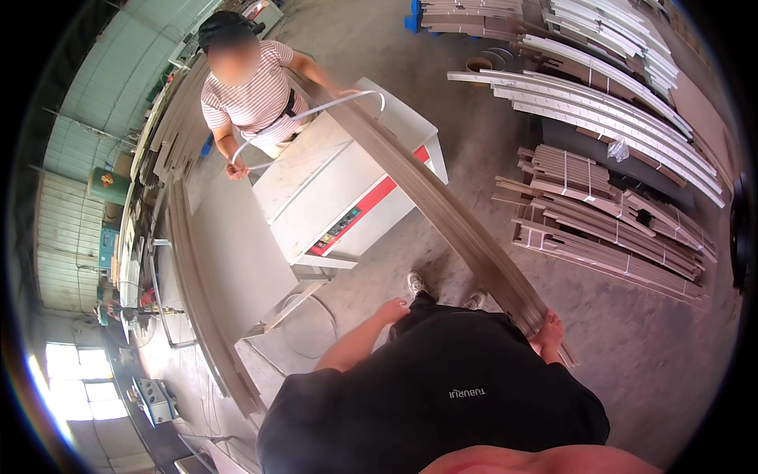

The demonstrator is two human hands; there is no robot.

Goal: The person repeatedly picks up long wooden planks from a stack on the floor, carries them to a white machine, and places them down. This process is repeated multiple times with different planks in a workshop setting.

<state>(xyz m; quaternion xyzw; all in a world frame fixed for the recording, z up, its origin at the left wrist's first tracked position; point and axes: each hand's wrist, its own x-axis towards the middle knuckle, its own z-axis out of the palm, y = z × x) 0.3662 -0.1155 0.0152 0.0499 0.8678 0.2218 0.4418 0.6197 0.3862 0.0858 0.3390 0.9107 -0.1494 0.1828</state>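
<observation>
My right hand (546, 336) is closed around the near end of a long bundle of brown-grey strips (442, 209). The bundle slants away from me across the top of a white strapping machine (347, 213) with a red stripe and a small control panel. At the edge of my black shirt (442, 355), my left hand (392, 310) has its fingers curled; what they hold, if anything, is hidden. Across the machine, a co-worker in a striped shirt (249, 91) holds a loop of white strap (316, 158) that arches over the bundle, one hand at each side.
Stacks of strapped brown strips (608, 213) and long white strips (584, 99) lie on the floor to the right. At the left, more long brown strips (193, 292) run beside a grey table (229, 253). A thin cable (328, 316) curls on the floor near my feet.
</observation>
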